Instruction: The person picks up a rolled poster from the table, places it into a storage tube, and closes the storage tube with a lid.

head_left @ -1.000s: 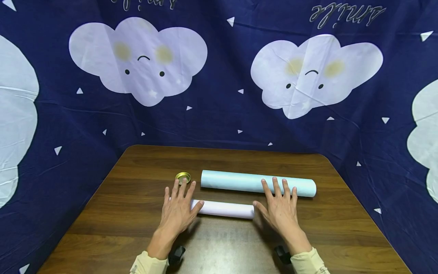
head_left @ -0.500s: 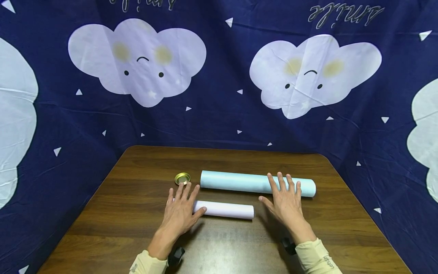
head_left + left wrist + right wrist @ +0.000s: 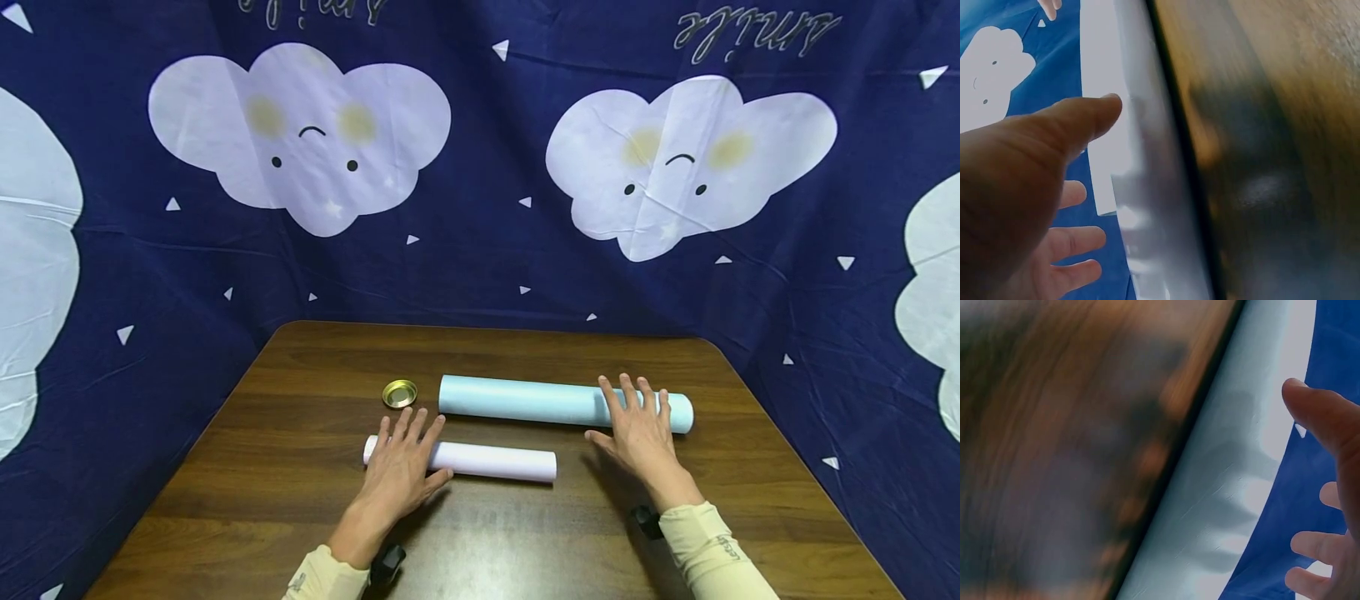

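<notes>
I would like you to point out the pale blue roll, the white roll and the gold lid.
pale blue roll (image 3: 517,400), head view, middle of its bare side.
white roll (image 3: 498,460), head view, middle of its side.
gold lid (image 3: 399,393), head view, its centre.

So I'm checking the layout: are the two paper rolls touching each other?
Apart. The head view shows a strip of bare wood between the blue roll and the white roll.
</notes>
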Motion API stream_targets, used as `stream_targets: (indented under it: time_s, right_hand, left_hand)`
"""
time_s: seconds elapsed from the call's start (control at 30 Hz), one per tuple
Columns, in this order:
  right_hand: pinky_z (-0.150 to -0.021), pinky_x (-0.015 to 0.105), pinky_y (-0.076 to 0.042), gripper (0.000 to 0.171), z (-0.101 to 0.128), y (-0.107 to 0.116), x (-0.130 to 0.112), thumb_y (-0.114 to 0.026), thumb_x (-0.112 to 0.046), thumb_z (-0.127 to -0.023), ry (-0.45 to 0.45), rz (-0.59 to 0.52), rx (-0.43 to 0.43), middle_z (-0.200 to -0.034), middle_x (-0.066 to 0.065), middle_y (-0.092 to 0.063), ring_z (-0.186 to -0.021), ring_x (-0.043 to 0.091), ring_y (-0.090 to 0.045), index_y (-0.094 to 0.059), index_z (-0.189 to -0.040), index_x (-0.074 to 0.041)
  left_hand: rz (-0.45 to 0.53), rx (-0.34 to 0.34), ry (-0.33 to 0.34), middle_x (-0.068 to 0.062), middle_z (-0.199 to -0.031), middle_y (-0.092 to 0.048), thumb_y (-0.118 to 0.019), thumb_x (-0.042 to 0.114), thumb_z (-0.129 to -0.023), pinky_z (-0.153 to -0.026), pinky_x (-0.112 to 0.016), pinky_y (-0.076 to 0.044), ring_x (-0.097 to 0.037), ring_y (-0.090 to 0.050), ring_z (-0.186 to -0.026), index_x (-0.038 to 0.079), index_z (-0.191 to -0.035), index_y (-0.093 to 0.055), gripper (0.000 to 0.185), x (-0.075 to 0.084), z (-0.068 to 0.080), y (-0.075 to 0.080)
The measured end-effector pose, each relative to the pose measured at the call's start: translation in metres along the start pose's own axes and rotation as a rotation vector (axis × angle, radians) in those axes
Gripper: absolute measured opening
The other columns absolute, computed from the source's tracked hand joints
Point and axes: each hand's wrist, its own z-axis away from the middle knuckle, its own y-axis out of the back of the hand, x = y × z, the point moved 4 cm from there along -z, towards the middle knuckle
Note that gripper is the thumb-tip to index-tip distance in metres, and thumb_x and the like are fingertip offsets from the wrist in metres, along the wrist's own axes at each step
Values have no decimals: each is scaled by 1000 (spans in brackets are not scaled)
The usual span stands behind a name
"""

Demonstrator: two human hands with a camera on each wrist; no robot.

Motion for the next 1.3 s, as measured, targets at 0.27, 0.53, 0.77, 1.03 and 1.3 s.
stream_targets:
  time_s: [0.27, 0.53, 0.77, 1.03, 1.3]
  right_hand:
    - [-107, 70, -14, 94, -4, -6, 14, -78, -46, -70, -24, 16, -54, -145, 25, -34, -134, 50, -26, -33, -145, -14]
    - [-107, 70, -15, 95, -10, -14, 24, -79, -46, -70, -18, 40, -88, -145, 24, -34, -133, 49, -27, -31, -145, -15]
    - [-106, 70, -15, 94, -14, -18, 30, -79, -46, -69, 3, 54, -86, -144, 25, -36, -132, 48, -28, -33, -144, -14]
    - [-105, 69, -18, 93, -20, -21, 30, -82, -43, -67, 33, 48, -94, -142, 25, -40, -131, 48, -32, -37, -143, -14]
    - [-104, 69, -21, 92, -22, -29, 30, -82, -39, -67, 48, 55, -157, -142, 25, -40, -130, 48, -34, -36, -143, -15]
  left_hand:
    - [-19, 16, -36, -16, -141, -49, -72, 50, -75, -111, -56, -28, -37, -41, -134, 16, -138, -47, 76, 1, 1, -4]
    - [-21, 9, -46, -15, -133, -56, -75, 45, -73, -109, -55, -32, -37, -49, -127, 14, -131, -53, 70, -4, 1, -10]
    - [-18, 14, -58, -16, -127, -60, -75, 42, -73, -106, -54, -36, -36, -54, -120, 12, -128, -55, 66, -7, 0, -15]
    - [-9, 32, -67, -16, -124, -62, -76, 40, -72, -103, -53, -40, -36, -57, -115, 11, -126, -55, 65, -10, -2, -17]
    - [34, 14, -73, -16, -120, -63, -77, 37, -72, -101, -54, -40, -35, -59, -111, 11, -122, -57, 60, -10, -4, -18]
